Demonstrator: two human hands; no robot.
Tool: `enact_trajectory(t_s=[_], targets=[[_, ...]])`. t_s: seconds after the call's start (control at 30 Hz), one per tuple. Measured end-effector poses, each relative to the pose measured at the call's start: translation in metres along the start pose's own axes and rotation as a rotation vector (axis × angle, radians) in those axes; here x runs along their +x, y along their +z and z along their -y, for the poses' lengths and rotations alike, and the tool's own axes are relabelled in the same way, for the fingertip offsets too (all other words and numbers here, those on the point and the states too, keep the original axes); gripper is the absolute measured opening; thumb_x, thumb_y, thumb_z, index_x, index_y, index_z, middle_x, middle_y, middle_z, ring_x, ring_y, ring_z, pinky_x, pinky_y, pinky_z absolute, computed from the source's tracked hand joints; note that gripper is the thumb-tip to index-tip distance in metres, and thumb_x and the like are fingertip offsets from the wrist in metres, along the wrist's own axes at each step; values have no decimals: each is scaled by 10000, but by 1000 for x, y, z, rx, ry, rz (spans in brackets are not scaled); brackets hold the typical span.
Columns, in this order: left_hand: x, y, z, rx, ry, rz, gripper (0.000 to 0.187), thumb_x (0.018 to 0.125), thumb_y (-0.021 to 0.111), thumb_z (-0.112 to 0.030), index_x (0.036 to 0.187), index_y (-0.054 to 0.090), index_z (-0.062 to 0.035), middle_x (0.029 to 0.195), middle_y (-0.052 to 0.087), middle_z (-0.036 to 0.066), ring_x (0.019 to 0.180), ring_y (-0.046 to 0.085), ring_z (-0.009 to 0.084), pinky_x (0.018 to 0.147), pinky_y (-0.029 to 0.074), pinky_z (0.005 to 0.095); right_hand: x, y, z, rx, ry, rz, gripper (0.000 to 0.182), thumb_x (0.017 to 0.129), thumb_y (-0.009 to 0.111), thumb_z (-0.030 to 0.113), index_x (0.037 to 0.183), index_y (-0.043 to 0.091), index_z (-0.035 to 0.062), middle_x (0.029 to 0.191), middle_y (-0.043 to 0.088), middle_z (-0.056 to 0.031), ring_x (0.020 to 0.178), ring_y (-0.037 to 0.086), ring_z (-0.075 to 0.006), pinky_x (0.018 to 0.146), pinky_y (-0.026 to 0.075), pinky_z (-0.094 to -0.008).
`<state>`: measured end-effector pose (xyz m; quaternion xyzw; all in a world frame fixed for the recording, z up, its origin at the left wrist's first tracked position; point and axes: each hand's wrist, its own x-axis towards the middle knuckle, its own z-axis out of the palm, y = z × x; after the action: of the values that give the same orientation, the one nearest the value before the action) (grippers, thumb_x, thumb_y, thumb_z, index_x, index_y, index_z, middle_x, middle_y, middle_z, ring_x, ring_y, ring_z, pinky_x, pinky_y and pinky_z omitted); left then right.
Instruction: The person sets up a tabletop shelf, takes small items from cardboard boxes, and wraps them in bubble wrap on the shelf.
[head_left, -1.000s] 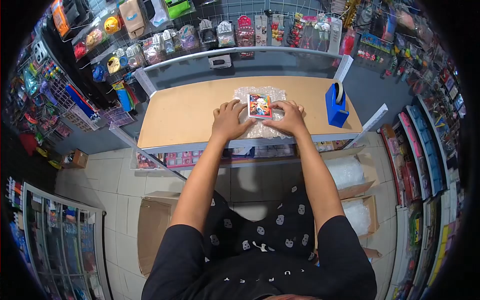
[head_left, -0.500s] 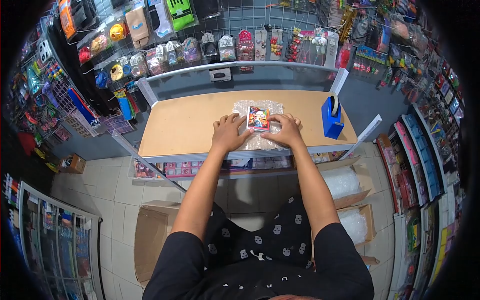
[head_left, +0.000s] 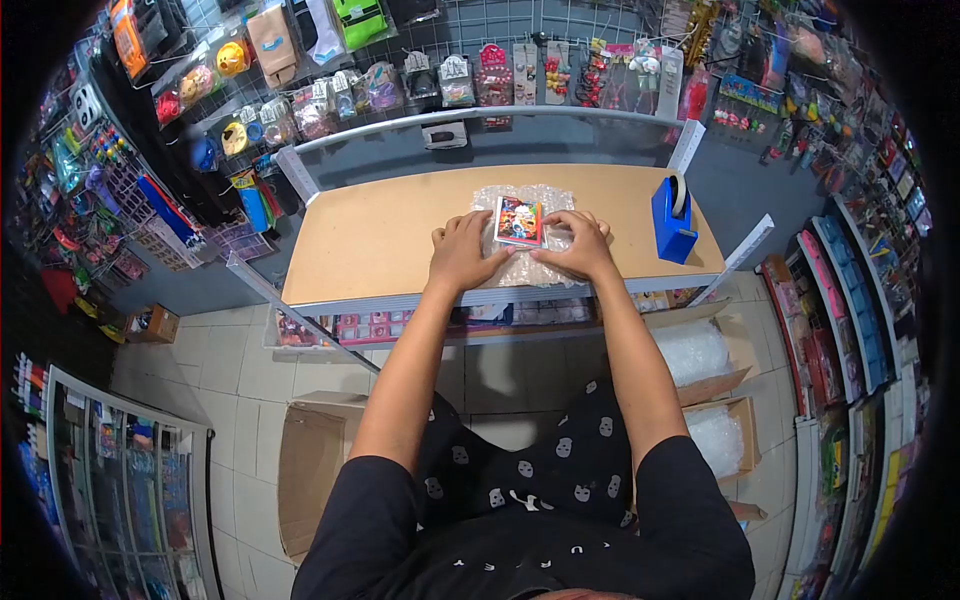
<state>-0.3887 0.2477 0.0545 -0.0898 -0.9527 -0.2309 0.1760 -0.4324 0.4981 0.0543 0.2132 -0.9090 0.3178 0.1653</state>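
A small, colourful pack, perhaps cards or a booklet [head_left: 519, 221], has a red-edged picture on top. It lies on a sheet of bubble wrap [head_left: 523, 272] on the wooden tabletop. My left hand [head_left: 464, 250] is curved along the pack's left side, fingertips at its edge and thumb at the near corner. Mirroring it, my right hand [head_left: 577, 244] has its fingers by the right side and its thumb at the near edge. The pack sits held between the two hands. Parts of the bubble wrap are hidden under my hands.
A blue tape dispenser [head_left: 674, 220] stands at the right end of the table [head_left: 370, 235]. Cardboard boxes with bubble wrap [head_left: 712, 440] are on the floor to the right, an open carton [head_left: 312, 470] to the left. Racks of packaged goods [head_left: 455, 80] surround the table.
The whole view has shifted slightly. My hands keep their places at the pack's sides, and the pack looks turned a little on the bubble wrap.
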Motion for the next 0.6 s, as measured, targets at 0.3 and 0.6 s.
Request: enact_trajectory(t_s=[0.3,0.6], targets=[[0,-2,1,-4,49,19,663,850,749,-547,1374,640,-154,1423,629,71,1344,518,276,1092,304,455,2,0,-1,-9,29,21,636,584,913,577,1089,756,224,1018,755,35,1145,623,-217,1024,322,-389],[-1,-4,0,-25,58,7,644,834,781,-490,1369,634,-161,1359,668,49,1332,534,250,1068,310,453,0,2,-3,-24,-11,-13,550,603,916,541,1012,767,206,1004,755,42,1107,638,-204,1021,324,-383]])
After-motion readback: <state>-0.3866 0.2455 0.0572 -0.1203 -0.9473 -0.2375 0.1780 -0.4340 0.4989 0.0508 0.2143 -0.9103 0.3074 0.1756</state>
